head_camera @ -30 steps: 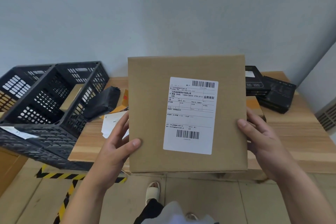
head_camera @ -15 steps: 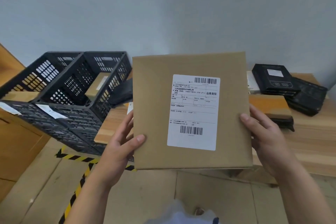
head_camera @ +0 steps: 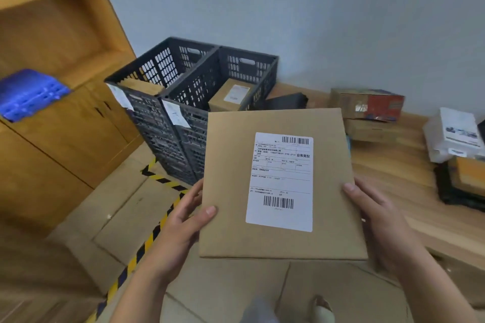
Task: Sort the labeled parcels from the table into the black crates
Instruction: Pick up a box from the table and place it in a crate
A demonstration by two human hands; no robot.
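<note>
Flat brown cardboard parcel (head_camera: 282, 186) held up in front of the chest, broad face tilted toward the head camera, white shipping label (head_camera: 282, 181) upright and square to the view; judged to be held this way so the label can be read before choosing a crate. Left hand (head_camera: 181, 225) grips the parcel's left edge at about 8 o'clock of the box: thumb laid flat on the front face, fingers curled behind, mostly hidden. Right hand (head_camera: 378, 220) grips the right edge at about 4 o'clock: thumb tip on the front near the edge, fingers out of sight behind the cardboard. Hands well apart, one per side, so the label stays uncovered and the box level. Parcel is in the air, touching neither table nor crate. Two black perforated plastic crates (head_camera: 194, 102) stand side by side at 11 o'clock from the parcel, each with a white tag on its near wall, presumably the sorting key. The right-hand crate already holds a small brown labeled box (head_camera: 232, 94); something tan shows in the left one, details unclear. Light wooden table (head_camera: 393, 173) lies at 2–3 o'clock, carrying more boxes: a red-and-brown carton (head_camera: 367, 105) and a white-wrapped package (head_camera: 454, 134).
</note>
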